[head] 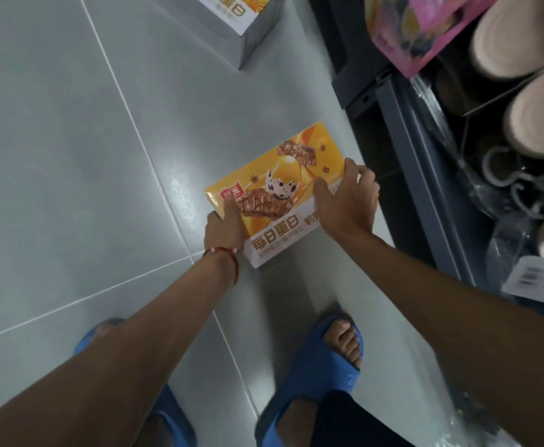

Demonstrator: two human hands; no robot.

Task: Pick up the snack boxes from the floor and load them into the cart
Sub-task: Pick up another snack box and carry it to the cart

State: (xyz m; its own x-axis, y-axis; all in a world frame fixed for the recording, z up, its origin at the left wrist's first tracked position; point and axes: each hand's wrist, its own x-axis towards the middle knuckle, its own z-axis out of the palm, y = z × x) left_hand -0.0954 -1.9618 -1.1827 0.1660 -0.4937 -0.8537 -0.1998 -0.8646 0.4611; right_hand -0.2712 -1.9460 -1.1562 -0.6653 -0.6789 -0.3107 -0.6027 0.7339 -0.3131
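Orange snack box (283, 175) clamped between gripping fingers (324, 191).

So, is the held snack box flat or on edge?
Yellow snack box: flat, printed face up; left hand and right hand grip it.

Floor (70, 156): open tile lay to your left of the snack box (283, 188) and ahead of it, up to a second box (232, 24) standing well apart. Cart (406, 130): its dark rail ran just beside the snack box, leaving your right hand (351, 204) a narrow gap. Cart interior: a pink box (425, 30), beige slippers (518, 37) and white hooks (522, 185) crowded it. Near side: your blue sandals (322, 366) stood close.
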